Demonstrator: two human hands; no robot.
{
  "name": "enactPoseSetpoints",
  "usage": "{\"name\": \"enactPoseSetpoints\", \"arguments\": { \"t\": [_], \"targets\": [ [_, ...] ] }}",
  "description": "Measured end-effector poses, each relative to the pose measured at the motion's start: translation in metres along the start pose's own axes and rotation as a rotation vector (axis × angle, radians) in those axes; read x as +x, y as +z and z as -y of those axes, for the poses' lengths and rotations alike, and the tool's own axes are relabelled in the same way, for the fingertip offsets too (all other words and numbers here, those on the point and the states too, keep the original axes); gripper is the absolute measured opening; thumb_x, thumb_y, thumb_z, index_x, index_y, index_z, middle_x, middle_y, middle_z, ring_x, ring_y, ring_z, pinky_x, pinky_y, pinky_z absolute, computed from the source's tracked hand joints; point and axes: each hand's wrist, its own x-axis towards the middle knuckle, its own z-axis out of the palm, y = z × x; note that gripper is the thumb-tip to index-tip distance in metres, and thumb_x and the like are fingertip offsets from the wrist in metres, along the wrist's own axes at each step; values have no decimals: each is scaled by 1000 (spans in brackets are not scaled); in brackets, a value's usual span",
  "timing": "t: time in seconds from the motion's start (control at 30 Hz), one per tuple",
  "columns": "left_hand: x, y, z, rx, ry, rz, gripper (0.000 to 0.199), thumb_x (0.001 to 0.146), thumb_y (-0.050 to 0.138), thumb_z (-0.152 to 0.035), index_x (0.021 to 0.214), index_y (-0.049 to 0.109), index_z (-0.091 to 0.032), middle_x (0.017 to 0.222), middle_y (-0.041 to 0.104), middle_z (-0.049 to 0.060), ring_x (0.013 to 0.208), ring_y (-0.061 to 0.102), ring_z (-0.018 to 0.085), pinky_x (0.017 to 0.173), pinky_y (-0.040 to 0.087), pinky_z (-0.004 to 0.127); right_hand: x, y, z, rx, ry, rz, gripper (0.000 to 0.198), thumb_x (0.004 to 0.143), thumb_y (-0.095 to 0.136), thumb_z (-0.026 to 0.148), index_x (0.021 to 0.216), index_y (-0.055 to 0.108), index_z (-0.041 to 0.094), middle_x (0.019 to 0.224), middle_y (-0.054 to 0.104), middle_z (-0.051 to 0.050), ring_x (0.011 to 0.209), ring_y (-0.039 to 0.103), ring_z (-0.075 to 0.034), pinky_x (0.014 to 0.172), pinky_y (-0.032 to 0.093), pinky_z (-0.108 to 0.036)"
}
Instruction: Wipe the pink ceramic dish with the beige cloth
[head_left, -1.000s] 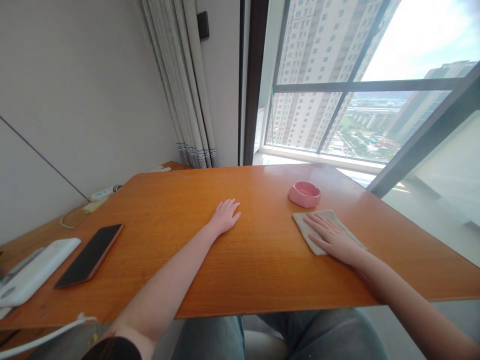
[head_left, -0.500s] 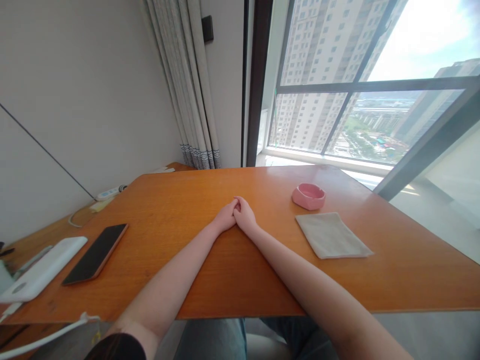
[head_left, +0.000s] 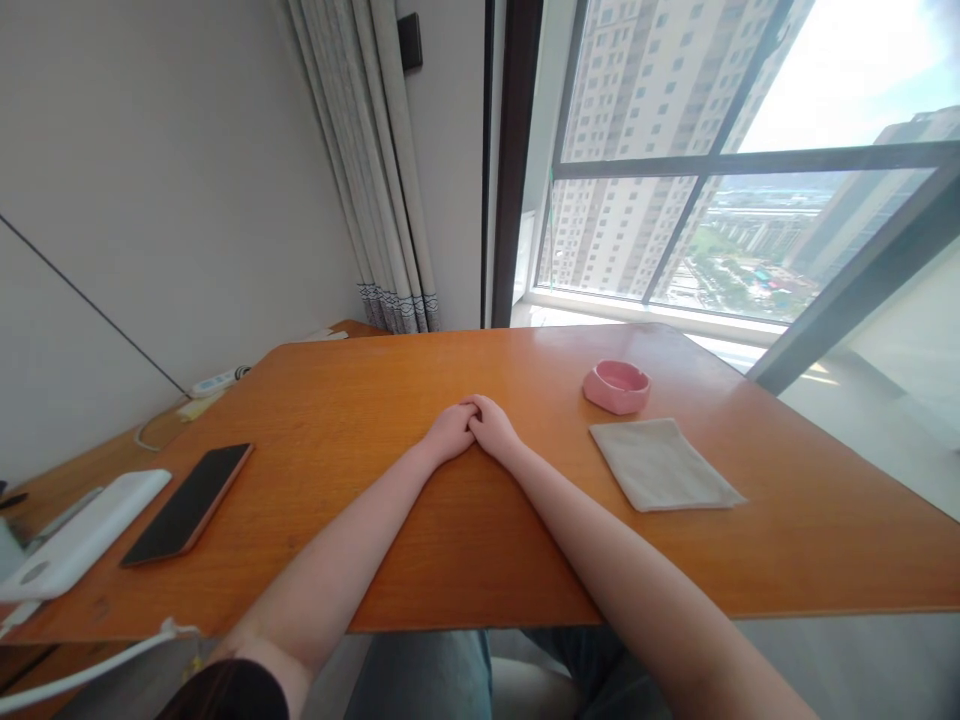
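Note:
My left hand [head_left: 448,435] and my right hand [head_left: 493,425] are clasped together on the wooden table [head_left: 420,370], near its middle. Their fingers curl round each other, and no object shows between them, though the inside of the clasp is hidden. Both forearms rest across the near part of the tabletop. To the right of the hands lies a folded light-grey cloth [head_left: 660,465]. Just behind it stands a pink, angular, shallow bowl [head_left: 616,387] that looks like an ashtray. Neither hand touches these.
On the left lie a black phone [head_left: 187,505] with an orange edge and a white power bank-like device [head_left: 86,540]. A white cable [head_left: 97,670] runs along the near left corner. A power strip [head_left: 217,382] sits beyond the left edge. Behind are a curtain [head_left: 375,180] and a large window.
The hands stay clasped in the same place. The whole view has shifted very slightly, with the table and its things a little higher in the picture.

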Motion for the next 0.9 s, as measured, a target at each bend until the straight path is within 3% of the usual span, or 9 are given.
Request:
{"name": "enactPoseSetpoints", "arguments": {
  "t": [0.4,0.53,0.57,0.7,0.73,0.8,0.9],
  "targets": [
    [-1,2,2,6,10,-15,27,70,48,-10,91,63,-15,98,68,10,93,63,23,81,48,32,-2,-1,4,-92,-28,40,40,71,41,4,103,61,17,104,65,-7,101,57,-18,94,43,-32],
    [-2,-3,2,-23,18,35,16,77,50,-22,85,62,-16,81,66,5,74,59,18,69,47,29,-1,-39,9,-334,-166,186,42,78,39,9,113,59,19,111,64,-9,103,56,-20,93,42,-34],
    [-3,-5,3,-46,24,52,16,79,49,-26,84,62,-17,77,64,4,69,57,16,65,45,27,-1,-55,8,-422,-161,135,42,79,39,10,115,59,18,113,63,-11,105,55,-22,96,40,-36],
    [-3,-8,4,-122,7,59,21,82,48,-33,83,62,-17,72,59,1,64,50,13,61,41,25,-12,-121,-10,-722,92,-393,42,84,37,17,122,55,17,125,55,-16,118,44,-32,108,15,-57],
    [-2,-7,4,-125,1,56,21,82,48,-33,82,62,-17,71,59,1,64,50,13,61,40,24,-17,-133,-18,-775,184,-451,40,85,38,21,120,56,16,124,55,-17,117,44,-34,107,12,-62],
    [-1,-6,4,-119,-1,56,22,82,48,-33,82,62,-17,69,58,1,63,49,13,60,39,24,-27,-149,-33,-833,325,-422,38,86,39,30,114,59,15,118,57,-19,113,47,-36,103,14,-66],
    [-1,-4,4,-108,2,55,22,83,47,-33,82,61,-17,69,58,1,63,49,13,59,38,24,-35,-157,-49,-857,429,-281,39,84,43,42,106,61,15,113,57,-19,112,48,-37,99,23,-65]
  ]
}}
